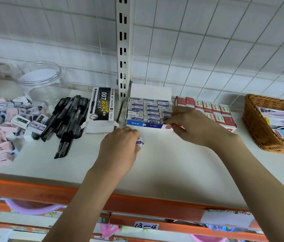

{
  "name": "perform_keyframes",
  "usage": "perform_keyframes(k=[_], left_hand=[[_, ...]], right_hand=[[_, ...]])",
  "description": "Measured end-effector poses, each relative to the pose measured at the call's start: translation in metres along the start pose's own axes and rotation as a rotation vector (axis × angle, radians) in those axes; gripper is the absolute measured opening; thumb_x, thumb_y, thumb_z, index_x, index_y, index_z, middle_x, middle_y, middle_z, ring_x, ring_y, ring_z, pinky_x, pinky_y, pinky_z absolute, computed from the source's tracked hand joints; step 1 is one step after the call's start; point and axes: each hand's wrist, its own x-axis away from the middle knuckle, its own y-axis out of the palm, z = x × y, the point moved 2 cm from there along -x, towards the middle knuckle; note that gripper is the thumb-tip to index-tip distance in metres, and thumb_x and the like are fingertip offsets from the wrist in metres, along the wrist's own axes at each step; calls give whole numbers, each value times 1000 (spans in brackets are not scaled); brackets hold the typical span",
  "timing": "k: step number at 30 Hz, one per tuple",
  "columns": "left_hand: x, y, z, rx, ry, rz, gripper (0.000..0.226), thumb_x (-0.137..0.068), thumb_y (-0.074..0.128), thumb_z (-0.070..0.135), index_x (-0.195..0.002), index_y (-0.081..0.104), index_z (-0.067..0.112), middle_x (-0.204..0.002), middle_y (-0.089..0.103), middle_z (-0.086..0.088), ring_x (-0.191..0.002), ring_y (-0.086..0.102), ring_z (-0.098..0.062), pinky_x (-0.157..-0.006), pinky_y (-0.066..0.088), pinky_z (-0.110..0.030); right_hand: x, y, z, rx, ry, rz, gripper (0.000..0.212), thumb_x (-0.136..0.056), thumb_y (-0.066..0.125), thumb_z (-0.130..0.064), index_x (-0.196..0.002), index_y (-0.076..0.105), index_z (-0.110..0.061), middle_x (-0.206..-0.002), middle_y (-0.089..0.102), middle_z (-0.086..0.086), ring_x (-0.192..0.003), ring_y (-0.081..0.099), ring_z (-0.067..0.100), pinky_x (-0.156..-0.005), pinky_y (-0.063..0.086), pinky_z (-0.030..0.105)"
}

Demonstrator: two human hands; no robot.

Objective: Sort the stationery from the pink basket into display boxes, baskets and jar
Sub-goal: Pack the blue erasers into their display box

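hands first, nearest the camera: the left hand [120,145] is curled round a spare eraser [139,142], resting on the shelf [172,163] just in front of the eraser box [148,125]. the right hand [190,124] pinches another eraser [165,119] at the box's front right corner, fingertips inside the last gap in the rows. that gap lies ahead and right of the left hand, so the right hand is the nearer one; the erasers' long sides run left to right, along the box front. likely the pinched one seats first, then the spare follows. farther left lie loose pens [68,119], sharpeners [6,123] and the jar [40,79].
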Motion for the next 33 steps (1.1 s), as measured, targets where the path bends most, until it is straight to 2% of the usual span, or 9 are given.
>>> perform_keyframes(k=[2,5,9,13,17,19,22,27,33], left_hand=[[-1,0,0,-13,2,22,28,-93,52,32,-119,54,23,-119,57,7,-109,49,-17,-86,40,-28],[-3,-1,-1,-23,-2,40,27,-93,52,33,-119,54,24,-118,57,8,-109,47,-17,-88,38,-28],[-5,0,-1,-3,-20,36,27,-93,53,33,-119,54,24,-118,58,8,-109,49,-17,-88,39,-28],[-6,1,0,-4,-30,34,26,-93,53,33,-118,55,24,-118,58,8,-108,49,-18,-88,39,-29],[-7,2,0,4,-45,34,27,-92,52,34,-117,55,24,-117,59,7,-107,50,-18,-88,40,-30],[-7,2,0,8,-52,40,27,-92,53,34,-116,56,23,-117,59,7,-106,51,-18,-88,41,-30],[-7,2,0,14,-55,47,27,-92,54,34,-116,56,23,-116,59,7,-106,51,-18,-87,41,-30],[-7,1,-1,8,-71,53,26,-92,53,35,-114,57,23,-115,60,7,-105,53,-18,-86,42,-31],[-3,-1,-1,-3,-70,64,27,-92,53,35,-116,56,24,-117,59,7,-105,53,-17,-85,41,-30]], right_hand=[[0,0,0,15,5,0,32,-85,56,-5,-111,71,-17,-100,63,7,-91,61,27,-71,50,33],[-1,-2,0,54,37,-12,38,-90,50,-14,-122,63,-30,-116,60,-1,-104,56,22,-76,49,33],[1,0,2,44,64,-32,41,-93,47,-19,-129,56,-35,-125,58,-8,-112,54,18,-80,48,31],[3,3,3,65,49,7,39,-94,46,-21,-129,56,-35,-122,61,-8,-108,57,20,-70,47,31],[4,3,2,105,-5,48,38,-91,50,-18,-125,60,-34,-110,66,-9,-96,63,22,-51,33,23],[4,3,2,96,-5,62,39,-90,51,-17,-123,61,-34,-104,68,-9,-92,64,23,-48,25,21],[1,1,0,106,40,-13,42,-95,40,-21,-131,52,-39,-116,63,-11,-106,57,18,-61,34,25],[-12,-13,-5,74,142,-178,43,-94,37,-23,-123,56,-47,-117,63,-10,-103,54,18,-73,42,27],[-27,-17,-7,115,184,-316,33,-89,39,-22,-103,69,-26,-104,66,-7,-93,57,21,-71,49,28]])
